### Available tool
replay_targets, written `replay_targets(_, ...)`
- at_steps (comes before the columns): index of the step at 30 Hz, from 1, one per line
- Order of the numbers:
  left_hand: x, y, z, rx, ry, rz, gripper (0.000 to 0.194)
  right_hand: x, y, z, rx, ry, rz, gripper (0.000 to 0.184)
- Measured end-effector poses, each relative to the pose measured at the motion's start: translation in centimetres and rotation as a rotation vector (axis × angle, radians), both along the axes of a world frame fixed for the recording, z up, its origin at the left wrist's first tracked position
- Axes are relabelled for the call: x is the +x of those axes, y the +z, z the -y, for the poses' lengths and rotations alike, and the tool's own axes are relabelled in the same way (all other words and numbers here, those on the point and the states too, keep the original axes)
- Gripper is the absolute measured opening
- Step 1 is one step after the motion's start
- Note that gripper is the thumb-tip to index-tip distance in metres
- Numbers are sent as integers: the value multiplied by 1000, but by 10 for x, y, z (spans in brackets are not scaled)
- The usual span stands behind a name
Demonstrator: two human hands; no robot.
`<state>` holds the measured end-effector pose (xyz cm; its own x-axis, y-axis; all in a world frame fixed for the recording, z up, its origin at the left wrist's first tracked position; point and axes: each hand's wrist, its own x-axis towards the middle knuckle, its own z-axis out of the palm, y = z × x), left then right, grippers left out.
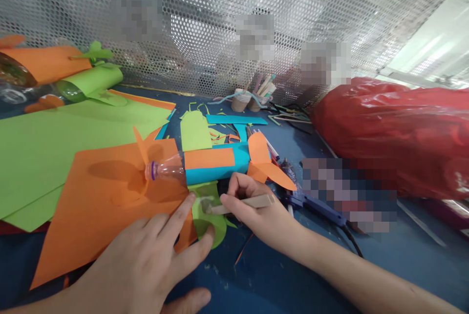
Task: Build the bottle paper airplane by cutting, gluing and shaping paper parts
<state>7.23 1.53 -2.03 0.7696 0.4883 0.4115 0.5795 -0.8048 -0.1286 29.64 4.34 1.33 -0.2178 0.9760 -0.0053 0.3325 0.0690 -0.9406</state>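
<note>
My right hand (258, 211) pinches a pale-barrelled marker (264, 200), its blurred tip over a green paper cutout (216, 238) with a rounded end. My left hand (146, 250) is spread, with fingertips resting on that cutout. Just beyond both hands lies a clear plastic bottle (173, 166) on its side, wrapped in blue paper (196, 175). An orange strip (208, 158) covers part of the wrap, and orange paper fins (260, 150) stick out at its right end. Under the bottle's neck is a large orange sheet (95, 206), partly beneath my left hand.
Green sheets (73, 133) and paper-covered bottles (54, 62) lie at left. Behind are paper scraps, a green tab-shaped piece (196, 131) and cups of markers (241, 101). A blue glue gun (318, 209) with a cord and a red plastic bag (395, 133) are at right. Perforated metal (205, 26) borders the back.
</note>
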Motion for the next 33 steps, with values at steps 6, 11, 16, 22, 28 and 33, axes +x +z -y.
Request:
replay_targets(6, -1, -8, -2, 14, 14, 61, 46, 0, 0, 0, -26, -5, -4, 22)
replay_targets(11, -1, -9, -2, 24, 1, 62, 45, 0, 2, 1, -22, -1, -16, 22)
replay_targets(16, 0, -2, 0, 4, 5, 31, 45, 0, 1, 0, -28, 12, -21, 22)
replay_targets(22, 0, 3, 1, -34, 14, -31, 44, 0, 0, 0, -13, -1, -22, 22)
replay_targets(28, 1, -3, 0, 3, 18, 3, 44, 1, -1, 0, -29, 7, -22, 21)
replay_targets(33, 1, -4, 0, 24, 5, 25, 45, 0, 1, 0, -29, 6, -17, 21)
